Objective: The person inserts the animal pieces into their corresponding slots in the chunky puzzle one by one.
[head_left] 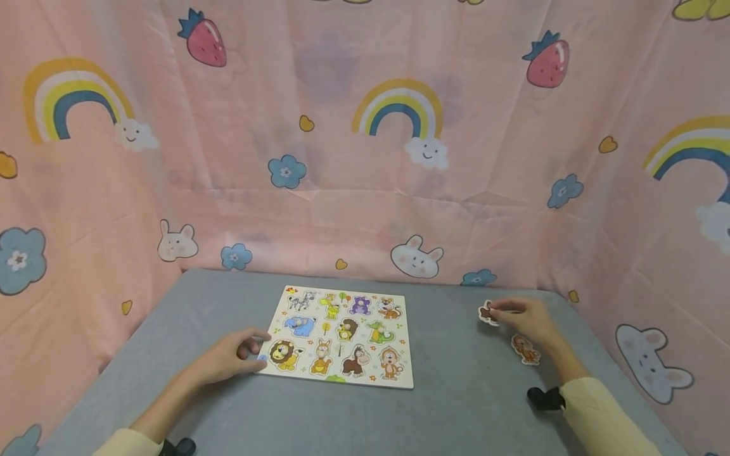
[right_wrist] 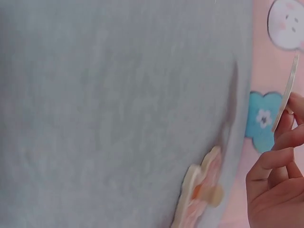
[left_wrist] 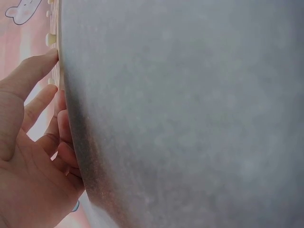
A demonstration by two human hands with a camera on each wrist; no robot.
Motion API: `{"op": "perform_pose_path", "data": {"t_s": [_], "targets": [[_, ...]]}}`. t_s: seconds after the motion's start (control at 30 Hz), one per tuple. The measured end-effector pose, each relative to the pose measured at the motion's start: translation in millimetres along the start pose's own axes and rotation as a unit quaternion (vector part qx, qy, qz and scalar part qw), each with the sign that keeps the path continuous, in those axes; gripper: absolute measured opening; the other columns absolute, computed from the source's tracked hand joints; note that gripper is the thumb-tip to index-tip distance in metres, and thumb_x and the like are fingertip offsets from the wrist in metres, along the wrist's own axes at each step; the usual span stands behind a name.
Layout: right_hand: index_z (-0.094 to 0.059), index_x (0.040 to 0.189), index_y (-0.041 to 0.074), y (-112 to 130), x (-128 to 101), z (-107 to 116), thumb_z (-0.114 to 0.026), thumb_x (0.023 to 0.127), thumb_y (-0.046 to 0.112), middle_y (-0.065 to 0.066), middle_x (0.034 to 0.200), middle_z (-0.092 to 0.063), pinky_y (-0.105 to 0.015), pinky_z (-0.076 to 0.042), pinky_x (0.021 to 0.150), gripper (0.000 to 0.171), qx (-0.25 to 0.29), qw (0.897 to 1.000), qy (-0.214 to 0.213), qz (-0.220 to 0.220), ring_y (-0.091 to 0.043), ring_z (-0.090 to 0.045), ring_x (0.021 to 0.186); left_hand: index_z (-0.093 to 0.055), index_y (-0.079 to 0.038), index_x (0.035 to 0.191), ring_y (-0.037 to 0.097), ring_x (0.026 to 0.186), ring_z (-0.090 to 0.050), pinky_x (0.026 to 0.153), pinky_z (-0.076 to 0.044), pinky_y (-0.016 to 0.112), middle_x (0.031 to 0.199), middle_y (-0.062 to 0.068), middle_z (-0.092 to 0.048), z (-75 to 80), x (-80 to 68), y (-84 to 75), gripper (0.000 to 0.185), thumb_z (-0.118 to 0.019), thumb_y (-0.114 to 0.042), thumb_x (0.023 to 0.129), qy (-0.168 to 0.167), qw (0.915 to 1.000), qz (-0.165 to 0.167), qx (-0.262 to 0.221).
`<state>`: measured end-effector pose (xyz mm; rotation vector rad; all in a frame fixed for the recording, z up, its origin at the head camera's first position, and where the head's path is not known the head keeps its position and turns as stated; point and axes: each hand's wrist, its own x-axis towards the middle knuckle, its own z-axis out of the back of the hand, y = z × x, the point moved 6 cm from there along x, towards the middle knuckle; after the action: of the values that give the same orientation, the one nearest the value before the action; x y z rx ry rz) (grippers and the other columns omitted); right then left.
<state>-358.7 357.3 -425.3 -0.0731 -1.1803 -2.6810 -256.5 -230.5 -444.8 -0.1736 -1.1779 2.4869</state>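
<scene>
The right hand (head_left: 527, 318) pinches a small brown animal piece (head_left: 486, 313) between thumb and fingertips, holding it just above the worktop (head_left: 467, 392) near its far right corner. In the right wrist view that piece (right_wrist: 284, 100) shows only as a thin pale edge, so its picture cannot be made out there. A second animal piece (head_left: 525, 349), orange-brown, lies flat on the cloth just beside the right wrist; up close (right_wrist: 202, 190) it is blurred and partly cut off by the frame's lower edge.

The left hand (head_left: 232, 356) rests with loosely bent fingers at the left edge of the puzzle board (head_left: 342, 335), thumb and fingertips touching its near left corner beside the lion. From the left wrist view the hand (left_wrist: 28, 152) is cut off at the frame's edge and the board is only a sliver (left_wrist: 53, 42) seen edge-on. The board lies toward the far middle of the worktop, its rows filled with animal shapes; the smaller ones are hard to tell apart.

A dark strap (head_left: 544, 399) sits at the right cuff (head_left: 599, 411). The worktop is covered in grey felt-like cloth. A pink curtain (head_left: 365, 158) printed with rainbows, strawberries, flowers and rabbits hangs round three sides.
</scene>
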Motion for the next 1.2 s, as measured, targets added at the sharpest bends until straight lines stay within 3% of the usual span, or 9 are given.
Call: {"op": "perform_pose_path", "data": {"t_s": [0.2,0.3,0.47,0.77,1.2], "targets": [[-0.076,0.113,0.005,16.9,0.6,-11.1,-0.075,0.095,0.029,-0.01,0.114,-0.07,-0.035,-0.051,0.08,0.03,0.014,0.999,0.0,0.035,-0.026,-0.063,0.104,-0.061,0.0,0.128,0.017,0.077,-0.049,0.068,-0.04,0.03,0.093,0.002,-0.055,-0.9,-1.3,0.9,0.049,-0.082,-0.015,0.087,0.001,1.0,0.003,-0.002],[-0.076,0.11,0.002,26.5,2.5,-20.1,-0.076,0.094,0.022,-0.012,0.111,-0.071,-0.032,-0.051,0.076,0.025,0.048,0.997,0.011,0.06,-0.023,-0.065,0.097,-0.061,0.0,0.128,0.016,0.076,-0.048,0.068,-0.04,0.03,0.093,0.003,-0.055,-0.4,-1.1,0.6,0.049,-0.082,-0.014,0.087,0.0,1.0,0.0,-0.005],[-0.077,0.107,0.002,37.4,5.2,-34.0,-0.078,0.092,0.017,-0.011,0.107,-0.072,-0.031,-0.053,0.07,0.021,0.101,0.993,0.026,0.06,-0.023,-0.068,0.088,-0.061,0.0,0.127,0.017,0.076,-0.049,0.068,-0.04,0.03,0.093,0.004,-0.055,0.1,-0.9,-0.3,0.048,-0.082,-0.014,0.086,-0.001,1.0,-0.002,-0.005],[-0.077,0.101,0.004,49.8,5.9,-44.2,-0.079,0.091,0.014,-0.01,0.103,-0.073,-0.03,-0.052,0.071,0.015,0.098,0.991,0.034,0.084,-0.031,-0.066,0.09,-0.061,0.0,0.127,0.016,0.076,-0.049,0.069,-0.041,0.03,0.093,0.004,-0.055,-0.1,-0.6,-1.4,0.048,-0.082,-0.014,0.086,-0.003,1.0,-0.003,-0.001],[-0.077,0.102,0.003,61.3,-1.7,-54.1,-0.078,0.091,0.011,-0.01,0.102,-0.073,-0.03,-0.052,0.072,0.014,0.112,0.989,0.04,0.089,-0.03,-0.066,0.091,-0.062,-0.001,0.126,0.016,0.077,-0.05,0.069,-0.041,0.03,0.092,0.003,-0.055,-1.4,-0.5,-1.1,0.048,-0.083,-0.015,0.086,-0.006,1.0,-0.001,0.007]]}}
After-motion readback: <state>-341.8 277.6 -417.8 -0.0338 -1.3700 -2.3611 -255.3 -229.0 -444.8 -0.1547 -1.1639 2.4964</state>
